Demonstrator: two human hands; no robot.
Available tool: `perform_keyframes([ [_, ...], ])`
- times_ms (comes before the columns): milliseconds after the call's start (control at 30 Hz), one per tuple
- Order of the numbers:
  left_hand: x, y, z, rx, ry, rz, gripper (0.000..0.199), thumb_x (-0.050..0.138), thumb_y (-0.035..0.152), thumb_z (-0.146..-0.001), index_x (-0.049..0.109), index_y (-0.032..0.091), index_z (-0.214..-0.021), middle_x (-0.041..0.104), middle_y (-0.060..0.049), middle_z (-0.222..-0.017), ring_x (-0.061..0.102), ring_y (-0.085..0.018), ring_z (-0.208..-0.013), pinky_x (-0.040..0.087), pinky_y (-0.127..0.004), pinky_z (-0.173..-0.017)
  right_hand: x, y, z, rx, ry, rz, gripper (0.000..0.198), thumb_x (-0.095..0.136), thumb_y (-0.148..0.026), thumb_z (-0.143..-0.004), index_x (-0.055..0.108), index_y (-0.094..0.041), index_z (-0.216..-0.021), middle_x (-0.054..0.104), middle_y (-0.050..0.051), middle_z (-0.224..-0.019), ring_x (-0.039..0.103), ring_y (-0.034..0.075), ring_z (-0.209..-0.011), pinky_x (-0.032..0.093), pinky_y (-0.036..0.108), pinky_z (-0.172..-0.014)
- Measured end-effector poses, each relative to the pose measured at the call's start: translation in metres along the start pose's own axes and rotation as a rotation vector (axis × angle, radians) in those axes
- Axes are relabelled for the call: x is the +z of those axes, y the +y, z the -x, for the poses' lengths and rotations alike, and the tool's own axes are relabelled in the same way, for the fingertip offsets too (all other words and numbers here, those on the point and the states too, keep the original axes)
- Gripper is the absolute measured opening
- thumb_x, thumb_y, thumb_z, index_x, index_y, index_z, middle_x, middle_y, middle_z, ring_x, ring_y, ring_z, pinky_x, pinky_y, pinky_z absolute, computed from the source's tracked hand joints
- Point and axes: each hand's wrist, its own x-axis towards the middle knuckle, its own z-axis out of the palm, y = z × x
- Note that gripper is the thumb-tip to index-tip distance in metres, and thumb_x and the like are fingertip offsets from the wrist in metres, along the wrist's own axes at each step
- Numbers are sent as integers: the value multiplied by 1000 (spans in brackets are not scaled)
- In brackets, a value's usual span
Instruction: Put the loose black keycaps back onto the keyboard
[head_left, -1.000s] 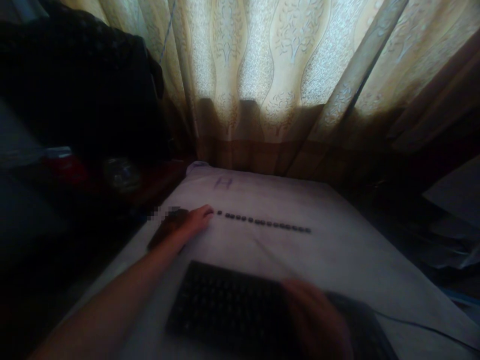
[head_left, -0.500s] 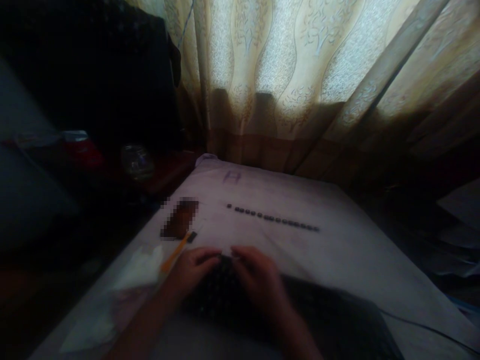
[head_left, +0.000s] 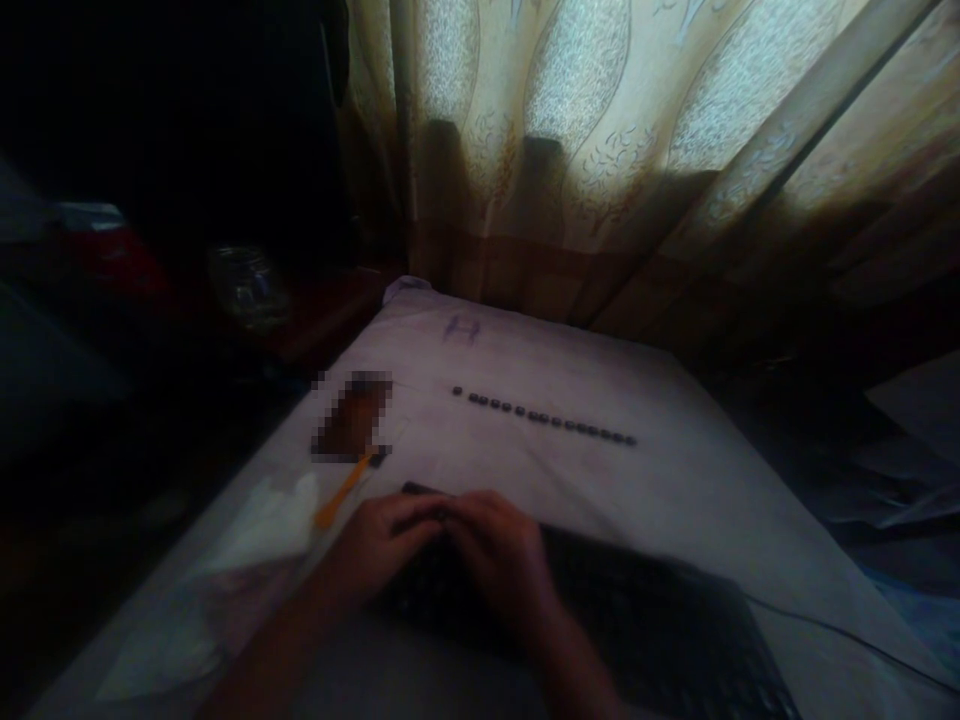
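A black keyboard (head_left: pixel 637 600) lies on the pale cloth near me. Over its upper left part, my left hand (head_left: pixel 390 535) and my right hand (head_left: pixel 495 540) meet at the fingertips. Both hands are closed in a pinch, and a small dark spot shows where they meet; I cannot make out what it is. Beyond the keyboard, small dark keycaps (head_left: pixel 544 418) lie in a slanting row, with one set slightly apart at its left end. An orange-handled brush (head_left: pixel 341 495) with a dark head rests left of my hands.
Left of the brush lie a crumpled white cloth or bag (head_left: pixel 262 520) and a blurred-out brown rectangular object (head_left: pixel 351 418). A cable (head_left: pixel 840 630) leaves the keyboard to the right. A clear jar (head_left: pixel 247 285) stands at the dark left, and a patterned curtain (head_left: pixel 510 200) hangs behind.
My hands have come together; before, a gap showed between their fingertips. My right hand has shifted slightly left. The view has tipped down a little.
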Motion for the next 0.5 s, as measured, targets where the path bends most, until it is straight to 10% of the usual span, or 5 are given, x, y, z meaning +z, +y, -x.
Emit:
perform_keyframes([
  [367,-1,-2,0,25,4,-36,34,58,39,-83,73,29,-111,75,-1,-108,69,-23,-100,52,-36,-93,5,-3,0,22,-71,178,23,50,-14,-90,69,-19,-102,72,6,-94,68,17,-85,54,29,-79],
  [500,-13,-10,-2,-39,244,-183,37,52,42,-86,73,25,-111,76,-3,-105,70,-24,-97,54,-36,-90,5,0,-4,136,-28,209,18,52,-15,-88,69,-19,-94,71,6,-90,67,18,-82,54,31,-78],
])
